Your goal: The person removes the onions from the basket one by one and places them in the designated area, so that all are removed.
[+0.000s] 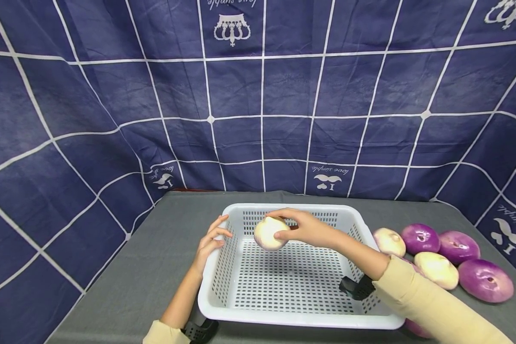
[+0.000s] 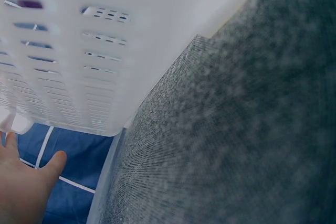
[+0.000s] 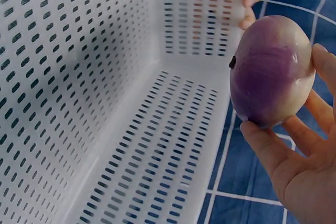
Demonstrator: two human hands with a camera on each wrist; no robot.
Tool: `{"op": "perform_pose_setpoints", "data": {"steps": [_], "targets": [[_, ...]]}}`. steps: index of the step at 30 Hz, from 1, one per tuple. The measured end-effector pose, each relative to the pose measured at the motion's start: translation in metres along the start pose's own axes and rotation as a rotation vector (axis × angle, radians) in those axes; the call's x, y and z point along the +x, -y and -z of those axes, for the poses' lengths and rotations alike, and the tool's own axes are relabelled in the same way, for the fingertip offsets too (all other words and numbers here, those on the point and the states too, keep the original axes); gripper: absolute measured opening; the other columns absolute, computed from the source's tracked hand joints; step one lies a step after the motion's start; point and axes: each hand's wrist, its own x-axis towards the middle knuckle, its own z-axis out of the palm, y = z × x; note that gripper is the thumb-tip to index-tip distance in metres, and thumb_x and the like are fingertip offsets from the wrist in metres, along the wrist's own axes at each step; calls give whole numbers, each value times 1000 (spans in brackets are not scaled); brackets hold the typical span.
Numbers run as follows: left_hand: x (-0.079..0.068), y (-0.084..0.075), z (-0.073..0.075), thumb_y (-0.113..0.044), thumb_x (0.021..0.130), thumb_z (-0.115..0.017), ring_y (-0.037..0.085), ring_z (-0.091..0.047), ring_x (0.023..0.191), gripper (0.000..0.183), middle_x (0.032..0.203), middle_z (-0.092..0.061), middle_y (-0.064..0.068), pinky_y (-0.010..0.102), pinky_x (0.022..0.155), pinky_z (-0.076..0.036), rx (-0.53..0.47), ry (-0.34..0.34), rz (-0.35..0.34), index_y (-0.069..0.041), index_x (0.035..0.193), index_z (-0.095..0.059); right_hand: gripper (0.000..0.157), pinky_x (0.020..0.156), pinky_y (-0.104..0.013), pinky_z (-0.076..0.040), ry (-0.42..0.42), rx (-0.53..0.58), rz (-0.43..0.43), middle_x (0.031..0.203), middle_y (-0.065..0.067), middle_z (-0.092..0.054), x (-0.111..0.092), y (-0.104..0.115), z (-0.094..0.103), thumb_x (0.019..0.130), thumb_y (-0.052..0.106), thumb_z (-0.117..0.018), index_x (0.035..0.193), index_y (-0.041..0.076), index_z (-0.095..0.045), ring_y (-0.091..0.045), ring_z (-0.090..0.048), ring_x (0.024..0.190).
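Note:
My right hand (image 1: 298, 227) holds a purple-and-white turnip (image 1: 268, 234) above the inside of a white slotted plastic basket (image 1: 301, 317). Fingers and thumb grip it around its sides, and the right wrist view shows its glossy purple face with a dark spot on the turnip (image 3: 270, 72). On the basket's left rim lies my left hand (image 1: 208, 246), its fingertips bent over the edge from outside. The left wrist view has that hand (image 2: 23, 177) at the lower left, thumb spread away from the basket wall (image 2: 131, 61).
Several more turnips (image 1: 436, 270) lie on the grey tabletop (image 1: 155, 263) right of the basket, partly hidden by my right sleeve. A blue curtain (image 1: 292, 138) with white grid lines hangs behind and around the table.

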Motion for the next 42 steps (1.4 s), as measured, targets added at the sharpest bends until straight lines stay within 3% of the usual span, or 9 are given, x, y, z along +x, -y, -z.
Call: {"op": "perform_pose_setpoints", "data": {"steps": [7,15,18,21,25,29,32,37,42], "targets": [[-1,0,1,3,74,-39,23,1,140,28,142,-32,6,7,102,-17,-12,2,-2,-8,86,-61,51,92,-41,-45,-106,5,17,130,-4,-52,-16,3,17,81,30,-65,129,20,-49,-23,-46,121],[-1,1,0,2,74,-38,3,-7,137,30,142,-30,9,8,102,-17,-17,3,1,-12,86,-61,51,91,-46,-44,-189,20,-13,135,-4,-48,-38,7,35,83,28,-62,131,21,-46,-28,-41,127],[-1,2,1,2,74,-38,-1,-9,135,27,143,-30,9,8,102,-17,-15,2,2,-7,86,-60,49,90,-47,-44,-218,32,-22,136,-5,-47,-50,10,41,85,25,-61,132,20,-46,-30,-39,128],[0,2,1,2,74,-38,3,-7,137,25,142,-30,8,8,102,-18,-13,2,1,-3,86,-59,49,90,-48,-44,-249,21,-32,136,-4,-46,-63,15,47,85,23,-60,132,20,-46,-31,-38,128],[0,2,1,2,75,-39,5,-6,137,25,142,-31,5,8,102,-19,-20,3,-1,-4,87,-60,48,87,-35,-48,-294,-14,-30,134,2,-47,-84,22,56,86,19,-59,132,21,-45,-28,-40,126],[0,2,1,2,75,-39,3,-7,137,26,142,-31,5,8,102,-20,-20,4,-3,-5,87,-60,50,81,-18,-48,-341,-4,12,131,16,-47,-105,25,62,86,10,-58,133,16,-43,-5,-47,119],[-1,1,1,2,75,-39,11,-3,139,26,142,-30,7,9,101,-21,-13,3,-3,-5,87,-60,52,80,-13,-47,-375,-12,50,131,20,-46,-119,24,64,84,3,-58,134,10,-42,9,-46,113],[-1,-1,0,2,76,-38,26,4,140,24,142,-30,8,9,100,-24,-15,5,3,-1,87,-59,57,79,-9,-46,-436,-64,54,131,18,-45,-143,14,66,81,-6,-57,134,6,-40,11,-44,114],[-1,-1,0,2,75,-38,24,3,140,26,142,-29,10,9,101,-21,-15,6,0,-6,87,-60,61,78,-7,-45,-507,-91,53,134,18,-44,-169,0,67,78,-13,-56,135,3,-39,10,-45,113]]}}
